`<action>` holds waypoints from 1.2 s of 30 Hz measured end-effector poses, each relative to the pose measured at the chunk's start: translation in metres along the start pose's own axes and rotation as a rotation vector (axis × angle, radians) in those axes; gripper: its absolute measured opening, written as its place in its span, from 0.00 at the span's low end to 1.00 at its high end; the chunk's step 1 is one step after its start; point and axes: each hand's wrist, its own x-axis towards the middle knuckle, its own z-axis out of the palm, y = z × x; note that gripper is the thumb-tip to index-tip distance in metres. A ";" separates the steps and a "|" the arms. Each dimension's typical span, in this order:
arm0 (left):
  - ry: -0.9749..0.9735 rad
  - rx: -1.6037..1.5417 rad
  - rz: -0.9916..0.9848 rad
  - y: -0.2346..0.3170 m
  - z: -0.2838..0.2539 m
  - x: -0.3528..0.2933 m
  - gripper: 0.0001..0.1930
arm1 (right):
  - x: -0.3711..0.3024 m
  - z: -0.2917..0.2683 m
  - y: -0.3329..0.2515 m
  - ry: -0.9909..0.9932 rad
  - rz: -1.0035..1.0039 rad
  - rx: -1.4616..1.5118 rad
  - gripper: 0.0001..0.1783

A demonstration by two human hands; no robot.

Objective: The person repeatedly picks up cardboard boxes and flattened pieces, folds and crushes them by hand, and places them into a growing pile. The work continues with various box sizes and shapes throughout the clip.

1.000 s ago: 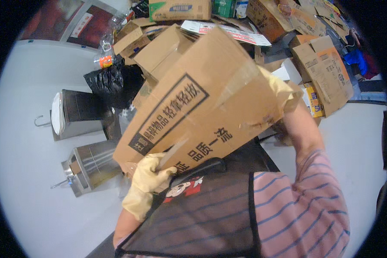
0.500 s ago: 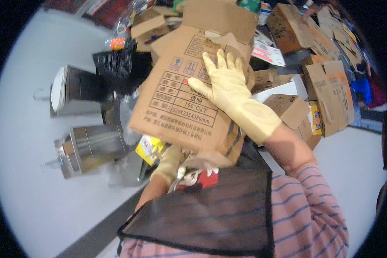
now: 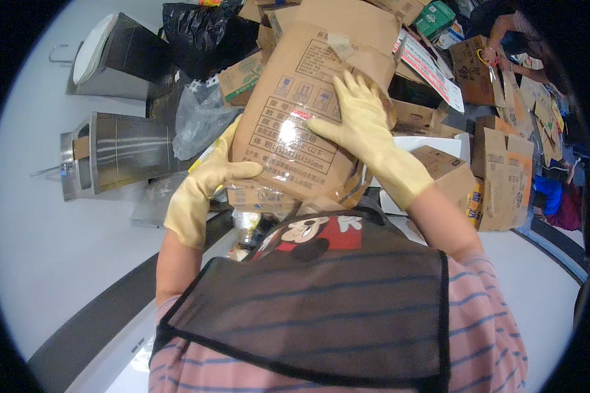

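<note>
- We had the large brown box (image 3: 301, 112) right in front of our chest, its printed face turned up toward us and the whole thing leaning, apparently so that its weight was shared between our body and both palms.
- Our left hand (image 3: 206, 183), in a cream rubber glove, clasped the lower left edge: the thumb lay across the printed face and the fingers ran along the side, partly hidden. That seemed a hold meant to steady the corner from below.
- Our right hand (image 3: 368, 134), gloved alike, pinched nothing; it lay over the upper right of the face with fingers a little spread, probably to stop the box tipping sideways. How hard it pressed, we could not tell.
- A torn brown flap (image 3: 368, 77) stood just above the right fingertips, so we likely rested the palm below it, where the face was firmer.
- Our black mesh apron (image 3: 314, 314) came up close to the box's lower end, perhaps as a guard between clothes and cardboard.
- To the left, a crumpled clear plastic bag (image 3: 203, 118) sat between the box and a metal bin (image 3: 134, 154), out of the hands' way.
- To the right, a smaller carton (image 3: 439, 171) lay near our right forearm, with an orange-marked carton (image 3: 508, 180) beyond it.
- Farther off at upper right, a co-worker's hand (image 3: 490, 54) held yellow-handled scissors (image 3: 481, 57) by the handles, over more cardboard.
</note>
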 end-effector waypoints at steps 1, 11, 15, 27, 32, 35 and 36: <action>-0.014 -0.069 0.006 0.003 0.004 0.002 0.69 | -0.006 -0.017 -0.010 -0.185 0.031 0.047 0.45; -0.084 0.181 -0.070 0.006 0.089 0.040 0.69 | -0.059 -0.061 -0.003 -0.931 0.427 0.288 0.27; -0.003 0.273 -0.191 -0.005 0.100 0.048 0.69 | -0.084 -0.034 0.015 -0.687 0.186 0.101 0.27; 0.258 0.743 -0.268 -0.061 0.115 0.053 0.66 | -0.079 0.050 0.014 -0.705 -0.008 0.102 0.25; 0.221 0.729 -0.289 -0.067 0.101 0.050 0.64 | -0.077 0.079 -0.010 -0.859 -0.292 0.039 0.21; 0.203 0.804 -0.278 -0.060 0.082 0.047 0.63 | -0.075 0.075 -0.031 -0.813 -0.468 0.398 0.21; 0.206 0.795 -0.274 -0.056 0.080 0.047 0.63 | -0.072 0.070 -0.037 -0.800 -0.328 0.636 0.22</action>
